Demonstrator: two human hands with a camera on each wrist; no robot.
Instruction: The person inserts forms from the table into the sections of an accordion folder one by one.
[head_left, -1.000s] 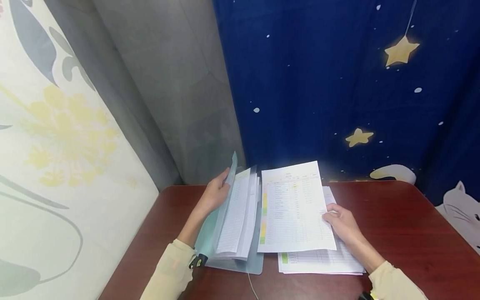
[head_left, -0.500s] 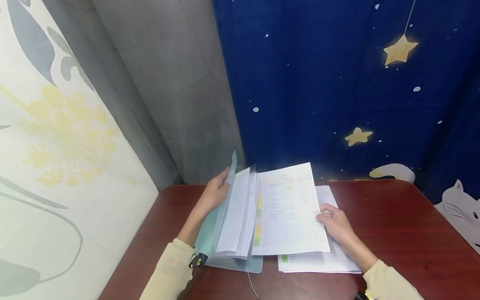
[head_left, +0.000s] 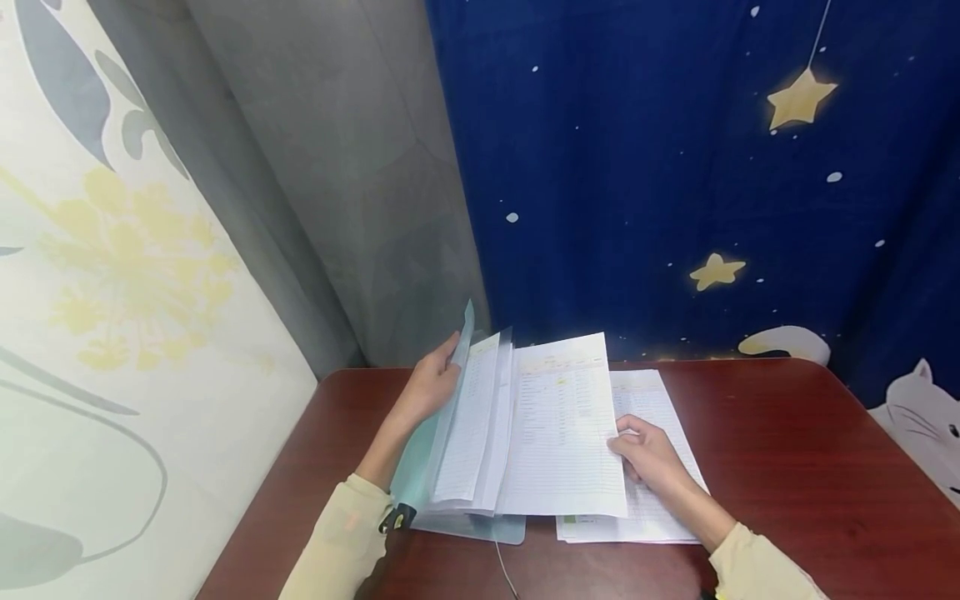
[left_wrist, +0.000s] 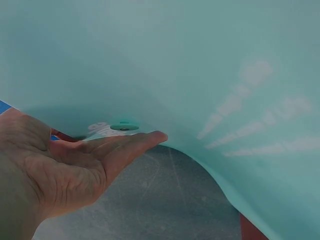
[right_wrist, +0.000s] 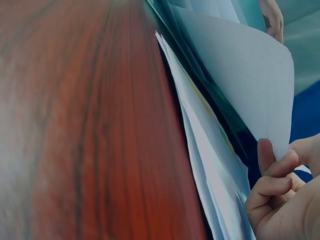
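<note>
A teal plastic document folder (head_left: 414, 467) stands partly open on the table, with printed sheets (head_left: 467, 433) in its clear sleeves. My left hand (head_left: 433, 381) grips the upper edge of its raised cover. In the left wrist view, the teal cover (left_wrist: 200, 65) spreads above my left hand (left_wrist: 70, 170), beside a round snap button (left_wrist: 124, 127). My right hand (head_left: 651, 454) pinches the right edge of a printed sheet (head_left: 558, 458), whose left edge meets the folder's sleeves. Whether that edge is inside a sleeve cannot be told. The right wrist view shows the sheet (right_wrist: 245, 70) bending from my right hand (right_wrist: 285, 195).
A stack of printed papers (head_left: 660, 508) lies on the dark red table (head_left: 787, 467), under the held sheet and right hand. A thin cable (head_left: 505, 568) runs toward the front edge. Grey and blue curtains (head_left: 637, 167) hang behind the table.
My right hand has moved left with the sheet, bringing its left edge against the folder's sleeves and uncovering more of the stack. The left hand and the raised cover have stayed put.
</note>
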